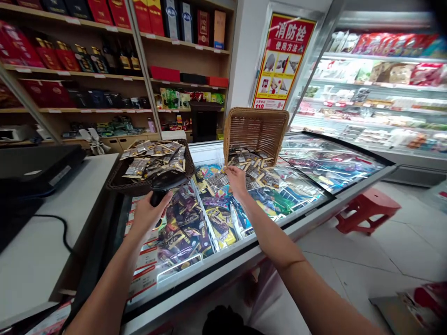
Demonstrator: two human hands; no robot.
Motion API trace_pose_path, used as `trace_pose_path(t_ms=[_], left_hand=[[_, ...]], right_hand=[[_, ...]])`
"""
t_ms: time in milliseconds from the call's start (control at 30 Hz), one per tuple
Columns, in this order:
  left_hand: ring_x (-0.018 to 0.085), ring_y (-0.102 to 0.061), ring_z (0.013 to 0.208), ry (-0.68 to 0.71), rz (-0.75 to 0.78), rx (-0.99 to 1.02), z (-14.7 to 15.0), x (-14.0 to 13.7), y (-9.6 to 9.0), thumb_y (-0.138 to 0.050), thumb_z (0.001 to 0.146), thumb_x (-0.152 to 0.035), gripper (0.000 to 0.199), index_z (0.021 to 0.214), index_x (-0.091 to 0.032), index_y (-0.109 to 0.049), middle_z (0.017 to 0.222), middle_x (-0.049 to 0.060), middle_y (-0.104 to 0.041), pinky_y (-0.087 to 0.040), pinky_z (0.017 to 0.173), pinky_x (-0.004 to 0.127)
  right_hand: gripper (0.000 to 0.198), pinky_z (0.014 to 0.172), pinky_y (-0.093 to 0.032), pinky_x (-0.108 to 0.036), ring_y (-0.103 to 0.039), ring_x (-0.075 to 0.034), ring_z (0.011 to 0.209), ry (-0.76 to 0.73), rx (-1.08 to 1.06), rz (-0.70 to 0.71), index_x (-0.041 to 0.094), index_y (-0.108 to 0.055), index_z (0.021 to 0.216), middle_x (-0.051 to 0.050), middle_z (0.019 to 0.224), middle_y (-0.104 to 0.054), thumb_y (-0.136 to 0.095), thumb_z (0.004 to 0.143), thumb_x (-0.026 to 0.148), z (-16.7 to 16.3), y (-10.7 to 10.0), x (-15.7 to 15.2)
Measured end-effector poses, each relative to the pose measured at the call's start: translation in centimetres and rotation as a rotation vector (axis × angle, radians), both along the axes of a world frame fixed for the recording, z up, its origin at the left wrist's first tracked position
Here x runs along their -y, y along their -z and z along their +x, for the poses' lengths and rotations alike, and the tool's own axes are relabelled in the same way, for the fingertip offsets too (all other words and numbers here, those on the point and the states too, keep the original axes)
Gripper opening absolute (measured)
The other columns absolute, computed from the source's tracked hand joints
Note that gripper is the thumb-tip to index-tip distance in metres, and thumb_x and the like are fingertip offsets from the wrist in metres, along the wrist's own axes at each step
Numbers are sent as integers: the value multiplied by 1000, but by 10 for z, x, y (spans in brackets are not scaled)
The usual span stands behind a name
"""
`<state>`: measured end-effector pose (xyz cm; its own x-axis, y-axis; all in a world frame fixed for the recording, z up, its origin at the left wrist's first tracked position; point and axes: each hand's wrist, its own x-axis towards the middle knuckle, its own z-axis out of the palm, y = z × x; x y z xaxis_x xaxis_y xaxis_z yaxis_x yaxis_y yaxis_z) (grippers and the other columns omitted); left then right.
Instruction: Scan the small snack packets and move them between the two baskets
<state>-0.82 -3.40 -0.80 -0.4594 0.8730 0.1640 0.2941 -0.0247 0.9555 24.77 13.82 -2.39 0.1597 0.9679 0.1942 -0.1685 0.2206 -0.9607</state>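
Left hand grips a black scanner-like device; right hand pinches a packet before a tipped wicker basket on the glass-topped freezer; nudging it could spill more packets

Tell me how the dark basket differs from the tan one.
Colour: the dark basket is deep brown; the tan basket is lighter. Pose: the dark basket stands upright, while the tan basket is tipped on its side. Contents: the dark basket's packets are piled inside; the tan basket's also spill onto the freezer. Both hold similar-looking packets.
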Motion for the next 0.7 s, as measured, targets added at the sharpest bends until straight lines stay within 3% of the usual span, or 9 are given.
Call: trace_pose_path(t_ms=[200, 433, 700], left_hand=[[12, -44, 43, 222, -164, -10, 13, 0, 4, -91, 68, -74, 59, 72, -23, -62, 51, -4, -55, -33, 41, 23], [12, -45, 45, 279, -186, -62, 31, 5, 0, -89, 64, -81, 66, 72, -22, -63, 53, -3, -56, -34, 43, 24], [13, -45, 43, 287, -200, -153, 24, 1, 7, -80, 67, -88, 67, 72, -23, -63, 48, -3, -53, -32, 42, 25]], right_hand=[[18, 76, -50, -28, -64, -17, 76, 45, 27, -53, 21, -74, 80, 3, 69, -69, -77, 83, 38, 1, 10, -15], [16, 75, -50, -28, -63, -18, 77, 21, 27, -54, 21, -74, 80, 1, 71, -69, -77, 85, 36, 5, 10, -14], [15, 76, -52, -29, -66, -19, 80, 31, 79, -79, 22, -75, 84, 0, 77, -72, -76, 87, 37, 12, 7, -15]])
